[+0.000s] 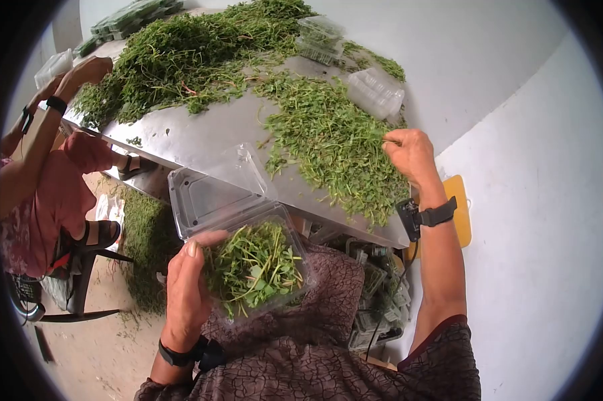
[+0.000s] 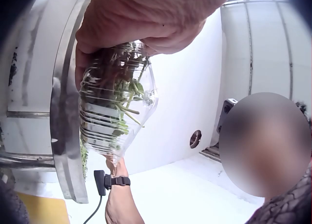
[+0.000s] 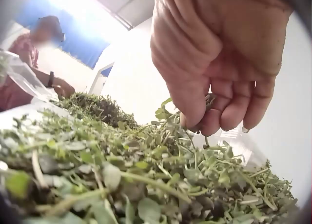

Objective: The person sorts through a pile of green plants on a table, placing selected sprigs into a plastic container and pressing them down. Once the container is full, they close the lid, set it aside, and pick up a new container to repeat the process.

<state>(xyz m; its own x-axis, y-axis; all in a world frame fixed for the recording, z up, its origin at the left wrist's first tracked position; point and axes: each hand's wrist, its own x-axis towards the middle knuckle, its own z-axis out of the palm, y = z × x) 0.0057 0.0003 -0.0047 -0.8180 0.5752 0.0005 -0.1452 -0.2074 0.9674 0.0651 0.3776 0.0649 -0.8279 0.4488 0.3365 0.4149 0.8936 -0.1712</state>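
Observation:
My left hand (image 1: 186, 287) grips the side of a clear plastic clamshell box (image 1: 300, 257), its lid (image 1: 211, 194) folded back toward the table edge. Leafy green sprigs (image 1: 258, 271) fill the base; through the ridged wall in the left wrist view, stems (image 2: 127, 109) show. Over the near heap of loose greens (image 1: 328, 140), my right hand (image 1: 412, 155) is stretched out to the right. In the right wrist view its thumb and curled fingers pinch a few sprigs (image 3: 168, 112) just above the heap.
A larger green pile (image 1: 188, 57) covers the table's far side. Empty clear boxes (image 1: 375, 92) lie beside the wall, and more boxes (image 1: 382, 294) sit below the table. Another person's hand (image 1: 87, 70) is at the far left. The metal table edge (image 1: 151, 157) runs between us.

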